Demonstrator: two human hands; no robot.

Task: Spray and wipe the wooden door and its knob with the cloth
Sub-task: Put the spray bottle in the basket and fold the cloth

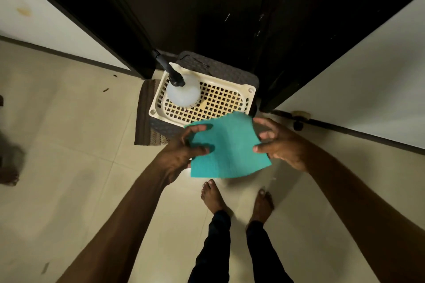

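Note:
I hold a teal cloth (pixel 230 147) flat between both hands, above the floor and just in front of a cream basket. My left hand (pixel 184 151) grips its left edge with thumb and fingers. My right hand (pixel 280 142) pinches its right edge. A white translucent spray bottle (pixel 184 92) with a black nozzle stands in the basket's left half. The dark wooden door (pixel 207 11) fills the top middle, close behind the basket. Its knob is out of view.
The cream slotted basket (pixel 230 99) sits on a dark woven stool (pixel 220 69) against the door. A brown mat (pixel 145 112) lies left of it. White walls flank the door frame. My bare feet (pixel 213 197) stand on pale floor tiles.

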